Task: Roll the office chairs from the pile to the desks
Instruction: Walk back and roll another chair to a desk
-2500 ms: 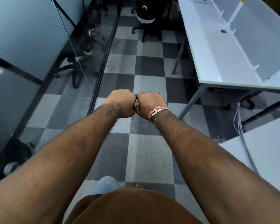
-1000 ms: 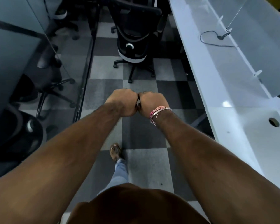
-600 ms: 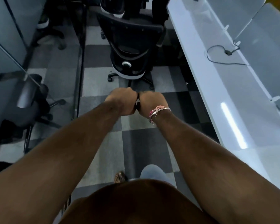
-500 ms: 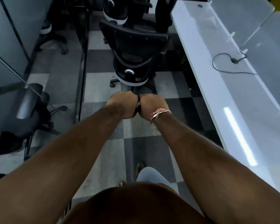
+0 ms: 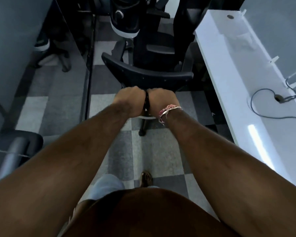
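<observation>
A black office chair (image 5: 149, 76) stands straight ahead in the aisle, its curved backrest top facing me. More black chairs (image 5: 126, 21) crowd close behind it in a pile. My left hand (image 5: 128, 101) and my right hand (image 5: 161, 101) are fists pressed side by side, held out just in front of that backrest and covering its lower part. A thin dark strip shows between the fists; I cannot tell what it is. Neither hand grips the chair. One chair leg with a caster (image 5: 142, 132) shows below my wrists.
A long white desk (image 5: 237, 82) with a divider panel runs along the right, a loose cable (image 5: 266, 103) lying on it. A glass partition (image 5: 91, 57) lines the left, with chairs (image 5: 46, 48) behind it. A grey armrest (image 5: 19, 147) sits at lower left. Checkered carpet aisle underfoot.
I have walked forward along the aisle; the chair pile has come from far ahead to right in front of my fists. Both fists have stayed pressed together throughout.
</observation>
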The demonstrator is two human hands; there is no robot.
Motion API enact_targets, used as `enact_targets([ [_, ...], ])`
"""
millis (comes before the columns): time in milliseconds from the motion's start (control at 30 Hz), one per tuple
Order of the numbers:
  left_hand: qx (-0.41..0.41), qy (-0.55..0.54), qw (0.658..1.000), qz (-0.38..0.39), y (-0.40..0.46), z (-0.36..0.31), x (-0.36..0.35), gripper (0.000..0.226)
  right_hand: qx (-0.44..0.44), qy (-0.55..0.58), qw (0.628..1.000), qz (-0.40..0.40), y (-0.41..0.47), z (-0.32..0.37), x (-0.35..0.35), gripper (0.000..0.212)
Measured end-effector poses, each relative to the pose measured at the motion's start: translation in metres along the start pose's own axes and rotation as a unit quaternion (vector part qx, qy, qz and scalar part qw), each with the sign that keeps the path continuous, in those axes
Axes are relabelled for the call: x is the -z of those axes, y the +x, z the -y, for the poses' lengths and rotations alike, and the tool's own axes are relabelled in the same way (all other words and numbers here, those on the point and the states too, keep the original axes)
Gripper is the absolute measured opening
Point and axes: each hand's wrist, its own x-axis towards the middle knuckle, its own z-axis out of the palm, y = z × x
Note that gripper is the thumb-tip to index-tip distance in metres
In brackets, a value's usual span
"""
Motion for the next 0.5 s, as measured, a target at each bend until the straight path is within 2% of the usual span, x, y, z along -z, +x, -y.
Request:
enact_targets([
  [67,0.004,0.027,0.999,-0.020,0.044,0.002,0.017,0.020,-0.006,0.002,1.000,-0.011,0.042,-0.016,0.004,0.027],
  [133,0.023,0.107,0.993,-0.037,0.086,0.017,0.023,0.027,-0.016,0.013,1.000,-0.023,0.077,-0.026,0.002,0.028],
  [167,0.016,0.113,0.992,-0.045,0.104,0.026,0.025,0.028,-0.022,0.021,0.999,-0.024,0.094,-0.029,-0.003,0.027],
  [233,-0.045,0.054,0.996,-0.055,0.137,0.046,0.020,0.021,-0.050,0.029,0.998,-0.023,0.130,-0.037,-0.016,0.025],
  [300,-0.103,0.064,0.992,-0.015,0.169,0.068,0.012,0.020,-0.090,0.036,0.995,-0.004,0.161,-0.041,-0.036,0.028],
  [400,-0.100,0.033,0.993,0.046,0.212,0.090,-0.007,0.029,-0.132,0.052,0.989,0.040,0.188,-0.036,-0.065,0.033],
  [500,-0.148,0.025,0.985,0.079,0.245,0.103,-0.023,0.035,-0.170,0.063,0.981,0.073,0.211,-0.031,-0.086,0.036],
])
